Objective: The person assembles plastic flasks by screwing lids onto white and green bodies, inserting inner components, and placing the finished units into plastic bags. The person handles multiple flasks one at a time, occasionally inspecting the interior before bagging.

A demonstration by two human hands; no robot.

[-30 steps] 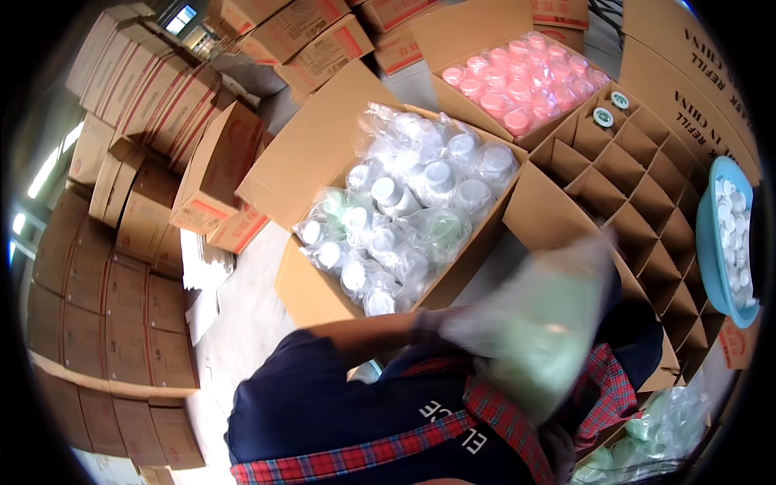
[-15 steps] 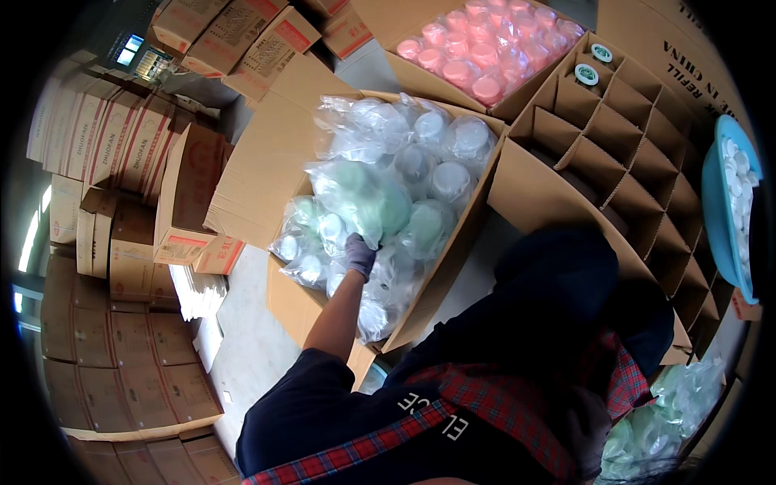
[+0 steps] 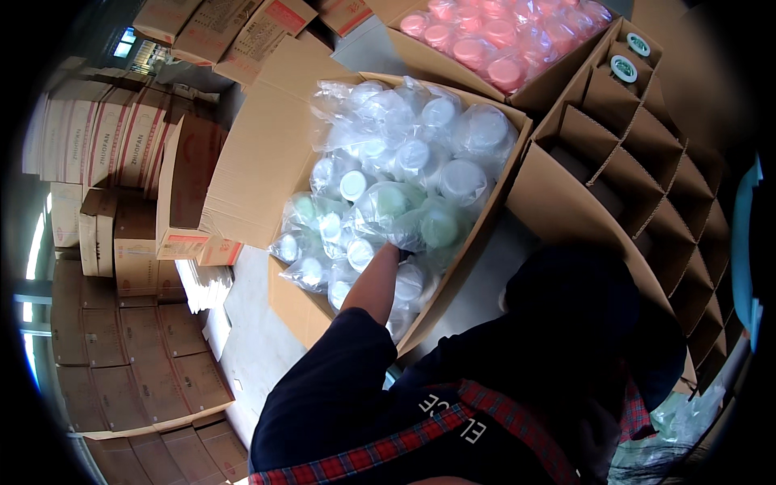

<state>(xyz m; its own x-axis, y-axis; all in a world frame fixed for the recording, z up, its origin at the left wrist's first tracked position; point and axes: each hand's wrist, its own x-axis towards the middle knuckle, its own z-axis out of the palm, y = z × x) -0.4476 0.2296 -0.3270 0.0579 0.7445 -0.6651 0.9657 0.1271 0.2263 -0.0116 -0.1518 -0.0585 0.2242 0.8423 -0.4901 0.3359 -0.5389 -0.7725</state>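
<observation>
My left hand [image 3: 402, 253], in a dark glove, reaches into an open cardboard box [image 3: 517, 149]. Bagged containers cover its fingers, so its grip is hidden. Beside it lies a pale green container [image 3: 440, 229] in clear plastic. Around the hand are several clear-bagged containers with round white tops [image 3: 354, 186], some white and some greenish. My right hand is out of view. To the right stands a carton with cardboard dividers [image 3: 630, 174]. Two round white-rimmed green tops [image 3: 623, 69] show in its far cells.
Beyond the box, another carton holds several bagged containers with pink tops [image 3: 497, 32]. A blue basin [image 3: 745, 250] is at the right edge. Stacked brown cartons [image 3: 133, 347] line the left. Greenish plastic bags [image 3: 687, 416] lie at the lower right.
The pale green bagged bundle lifted at my left hand is now down among the containers. My left hand has moved right and deeper into the box. The view has shifted slightly.
</observation>
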